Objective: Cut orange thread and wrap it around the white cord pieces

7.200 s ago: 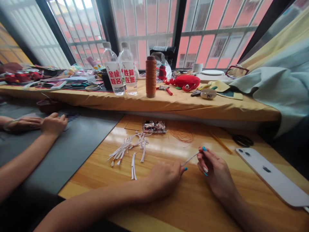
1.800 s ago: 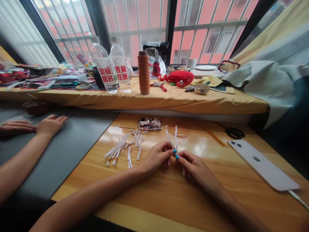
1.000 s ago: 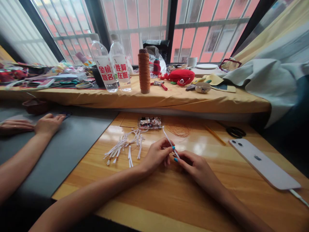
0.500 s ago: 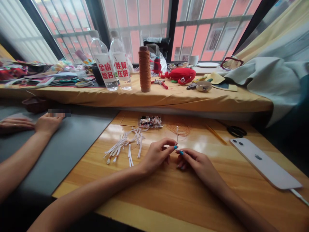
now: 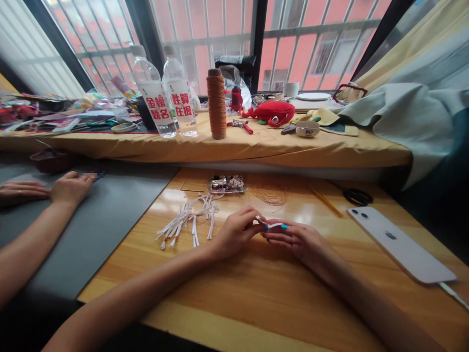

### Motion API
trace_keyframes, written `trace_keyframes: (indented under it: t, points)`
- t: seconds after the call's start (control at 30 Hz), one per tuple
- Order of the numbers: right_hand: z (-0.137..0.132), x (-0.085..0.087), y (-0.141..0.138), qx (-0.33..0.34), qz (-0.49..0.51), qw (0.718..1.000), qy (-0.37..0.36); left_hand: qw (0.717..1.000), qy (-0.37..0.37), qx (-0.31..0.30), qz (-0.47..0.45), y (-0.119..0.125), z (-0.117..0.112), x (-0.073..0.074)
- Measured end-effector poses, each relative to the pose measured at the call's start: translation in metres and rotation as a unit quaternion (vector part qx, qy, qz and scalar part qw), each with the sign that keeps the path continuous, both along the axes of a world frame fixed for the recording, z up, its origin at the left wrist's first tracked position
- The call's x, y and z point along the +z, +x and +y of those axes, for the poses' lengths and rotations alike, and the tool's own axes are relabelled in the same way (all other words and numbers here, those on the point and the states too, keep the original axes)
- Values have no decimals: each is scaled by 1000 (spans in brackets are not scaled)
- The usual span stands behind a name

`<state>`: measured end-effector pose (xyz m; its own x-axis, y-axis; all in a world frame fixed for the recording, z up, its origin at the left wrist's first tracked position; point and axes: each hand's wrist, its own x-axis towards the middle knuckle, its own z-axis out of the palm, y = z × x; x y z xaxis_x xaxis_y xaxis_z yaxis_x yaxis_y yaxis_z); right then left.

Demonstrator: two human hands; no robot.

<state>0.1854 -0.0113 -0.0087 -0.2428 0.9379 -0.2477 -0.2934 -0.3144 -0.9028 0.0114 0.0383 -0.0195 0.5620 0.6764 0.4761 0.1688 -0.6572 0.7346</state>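
Above the wooden table, my left hand (image 5: 237, 232) pinches a short white cord (image 5: 274, 225) between thumb and forefinger. My right hand (image 5: 298, 238) meets it from the other side, its thumb pressing the cord's other end against the fingers. The cord runs nearly level between the two blue-nailed thumbs. Left of my hands lies a loose bunch of white cord pieces (image 5: 183, 219), some with small orange ties near their ends. Just behind sits a clear box of beads (image 5: 227, 184), with a loose coil of thin orange thread (image 5: 270, 194) to its right.
A phone (image 5: 399, 244) with a cable, black scissors (image 5: 357, 197) and a yellow stick (image 5: 327, 202) lie to the right. On the cloth-covered ledge stand two bottles (image 5: 157, 110) and an orange thread spool (image 5: 217, 105). Another person's hands (image 5: 69, 189) rest over the grey table at left.
The white cord end that stood upright above my left fingertips has come down, and the cord now lies across to my right hand. My right fingers have straightened and turned flatter.
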Motion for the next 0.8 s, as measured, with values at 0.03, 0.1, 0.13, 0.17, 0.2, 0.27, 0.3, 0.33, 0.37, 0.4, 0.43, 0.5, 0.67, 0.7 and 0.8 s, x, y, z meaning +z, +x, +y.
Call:
trace_keyframes:
  t: [0.03,0.1,0.13,0.17,0.2,0.27,0.3,0.33,0.37,0.4,0.43,0.5,0.67,0.7,0.8]
  points:
    - [1,-1,0,-11,-11,1000,-2,1000,3,-2,2,0,1,0]
    - [2,-4,-1,-36,-40,999,-7,1000,6,-22,2,-1,0,1]
    - [2,-5,-1,-46,-51,998,-7,999,6,-41,1,0,0,2]
    - [2,-6,-1,-55,-60,997,-7,998,4,-64,-1,0,-1,2]
    - [2,-6,-1,-64,-64,996,-5,996,-2,-86,-1,0,-2,2]
    - [2,-5,-1,-76,-69,995,-1,994,-17,-108,5,0,-4,1]
    - [2,-5,-1,-77,-71,995,0,994,-27,-105,8,0,-4,1]
    - [2,-4,-1,-74,-73,995,1,995,-39,-96,8,0,-4,1]
    - [2,-4,-1,-67,-76,995,1,995,-53,-84,5,-1,-4,0]
    - [2,-4,-2,-58,-78,995,0,995,-68,-75,0,-1,-4,0]
    - [3,-4,-2,-48,-76,996,-3,994,-86,-68,-3,-1,-4,0]
    - [3,-5,-2,-33,-68,997,-19,990,-122,-64,-3,-2,-4,-1]
    - [3,-7,0,45,-79,994,-57,987,-135,-80,-17,-2,-3,-1]
    - [2,-7,1,59,-80,994,-54,989,-127,-76,-18,-2,-3,0]
    - [2,-6,2,56,-77,994,-44,993,-102,-63,-20,-1,-2,3]
